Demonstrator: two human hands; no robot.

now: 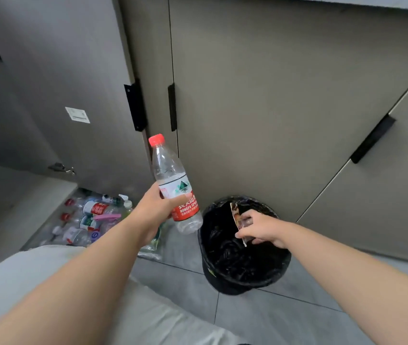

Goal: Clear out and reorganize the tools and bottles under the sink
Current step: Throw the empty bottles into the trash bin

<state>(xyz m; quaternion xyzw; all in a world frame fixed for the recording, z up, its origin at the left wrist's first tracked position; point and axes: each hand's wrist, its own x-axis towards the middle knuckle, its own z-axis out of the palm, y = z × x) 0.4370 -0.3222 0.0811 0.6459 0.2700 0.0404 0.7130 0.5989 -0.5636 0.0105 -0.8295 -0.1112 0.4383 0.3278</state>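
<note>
Soft, even indoor light, rather dim, with no hard shadows. The open cupboard [3, 190] at the left lies darker. The bin liner [228, 260] reads almost pure black, its folds faintly glossy. Small highlights sit on the bottle [170, 180]. The packet [235, 211] in the right hand [260, 229] is smeared. The cabinet doors [285, 108] bow towards the edges, and the whole frame is slightly soft.

My head camera looks forward and steeply down at the floor [260, 317] and cabinet doors [272, 108], seemingly from close range.
</note>
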